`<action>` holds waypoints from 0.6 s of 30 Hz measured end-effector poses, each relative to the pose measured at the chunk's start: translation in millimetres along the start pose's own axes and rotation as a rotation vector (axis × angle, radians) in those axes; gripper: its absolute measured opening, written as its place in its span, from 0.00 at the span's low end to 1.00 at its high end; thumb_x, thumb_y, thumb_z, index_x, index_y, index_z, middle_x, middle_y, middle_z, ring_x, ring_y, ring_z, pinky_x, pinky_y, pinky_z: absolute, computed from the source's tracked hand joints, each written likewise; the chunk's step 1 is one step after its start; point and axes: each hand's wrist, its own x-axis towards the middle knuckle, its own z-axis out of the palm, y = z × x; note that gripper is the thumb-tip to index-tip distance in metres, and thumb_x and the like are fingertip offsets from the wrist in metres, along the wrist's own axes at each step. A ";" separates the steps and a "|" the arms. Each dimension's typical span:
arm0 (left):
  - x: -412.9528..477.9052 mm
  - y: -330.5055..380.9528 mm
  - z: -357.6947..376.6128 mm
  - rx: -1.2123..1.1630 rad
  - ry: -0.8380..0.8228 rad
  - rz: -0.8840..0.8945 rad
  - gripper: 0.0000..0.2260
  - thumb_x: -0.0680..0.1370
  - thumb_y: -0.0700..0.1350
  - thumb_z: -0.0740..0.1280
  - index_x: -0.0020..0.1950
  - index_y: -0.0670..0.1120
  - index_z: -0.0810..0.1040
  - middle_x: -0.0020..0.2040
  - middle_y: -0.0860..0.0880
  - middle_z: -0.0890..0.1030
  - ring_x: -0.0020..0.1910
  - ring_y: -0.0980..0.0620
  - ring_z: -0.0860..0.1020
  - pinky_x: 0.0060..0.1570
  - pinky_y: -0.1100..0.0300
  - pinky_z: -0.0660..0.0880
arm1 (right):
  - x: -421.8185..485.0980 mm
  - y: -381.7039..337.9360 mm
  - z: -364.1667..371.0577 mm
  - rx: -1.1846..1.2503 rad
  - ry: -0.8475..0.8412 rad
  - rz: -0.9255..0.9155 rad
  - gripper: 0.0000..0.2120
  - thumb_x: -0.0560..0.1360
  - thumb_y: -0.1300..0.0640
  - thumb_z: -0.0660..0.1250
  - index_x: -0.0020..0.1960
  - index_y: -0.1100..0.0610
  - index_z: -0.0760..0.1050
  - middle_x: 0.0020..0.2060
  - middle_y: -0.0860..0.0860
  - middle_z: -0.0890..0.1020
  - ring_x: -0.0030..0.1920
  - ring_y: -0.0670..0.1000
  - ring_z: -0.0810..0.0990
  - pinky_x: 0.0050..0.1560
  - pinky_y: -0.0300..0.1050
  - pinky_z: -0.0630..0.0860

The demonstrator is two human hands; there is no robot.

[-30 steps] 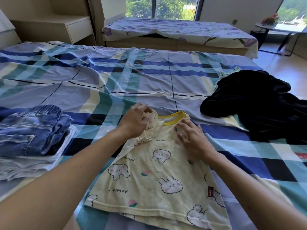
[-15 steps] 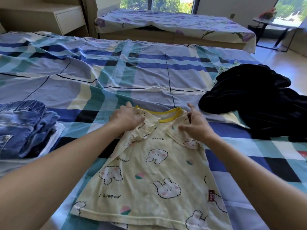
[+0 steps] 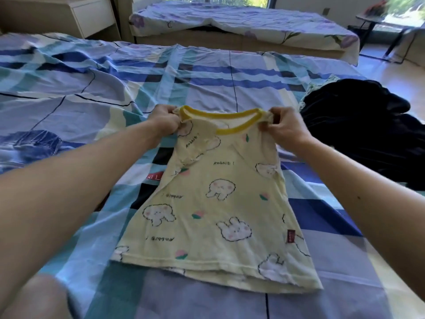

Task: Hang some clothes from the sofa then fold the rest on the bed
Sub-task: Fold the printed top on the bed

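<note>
A pale yellow rabbit-print T-shirt with a darker yellow collar lies on the blue and teal plaid bed sheet. Both sleeves are folded in over its front. My left hand pinches the left shoulder beside the collar. My right hand pinches the right shoulder. The top edge of the shirt is raised off the sheet between my hands, while the hem rests on the bed near me.
Folded blue jeans lie at the left on the bed. A heap of black clothing sits at the right edge. Beyond the bed stand a second bed with a floral sheet, a white nightstand and a small table.
Both hands moved from the folded sleeves up to the shoulders and gripped them. The collar end of the shirt has lifted off the sheet and is stretched between my hands.
</note>
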 end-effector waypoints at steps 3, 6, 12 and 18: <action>-10.0 13.4 -23.4 -0.052 -0.043 0.072 0.11 0.75 0.31 0.65 0.42 0.46 0.80 0.42 0.46 0.80 0.45 0.48 0.78 0.50 0.50 0.77 | -10.2 -29.9 -22.3 0.046 -0.035 -0.122 0.06 0.75 0.59 0.70 0.44 0.62 0.76 0.37 0.54 0.78 0.38 0.49 0.75 0.40 0.47 0.72; -46.3 26.4 -47.6 -0.025 -0.259 0.217 0.13 0.78 0.27 0.61 0.44 0.44 0.78 0.43 0.46 0.80 0.48 0.50 0.79 0.54 0.54 0.77 | -44.2 -56.7 -49.9 0.158 -0.193 -0.274 0.05 0.76 0.67 0.70 0.45 0.66 0.75 0.37 0.54 0.76 0.40 0.49 0.74 0.43 0.46 0.72; -136.5 9.7 -69.2 0.375 -0.577 0.407 0.11 0.77 0.29 0.67 0.47 0.44 0.83 0.45 0.42 0.83 0.48 0.46 0.82 0.57 0.52 0.77 | -132.8 -50.6 -71.1 -0.091 -0.672 -0.337 0.11 0.70 0.64 0.77 0.40 0.53 0.76 0.33 0.51 0.75 0.35 0.44 0.71 0.39 0.45 0.69; -188.1 -13.0 -55.2 0.851 -0.874 0.289 0.19 0.69 0.36 0.61 0.47 0.58 0.83 0.45 0.60 0.83 0.48 0.61 0.80 0.50 0.62 0.76 | -192.7 -41.8 -43.0 -0.705 -1.195 -0.080 0.11 0.71 0.55 0.76 0.48 0.44 0.76 0.45 0.45 0.80 0.45 0.45 0.77 0.50 0.44 0.75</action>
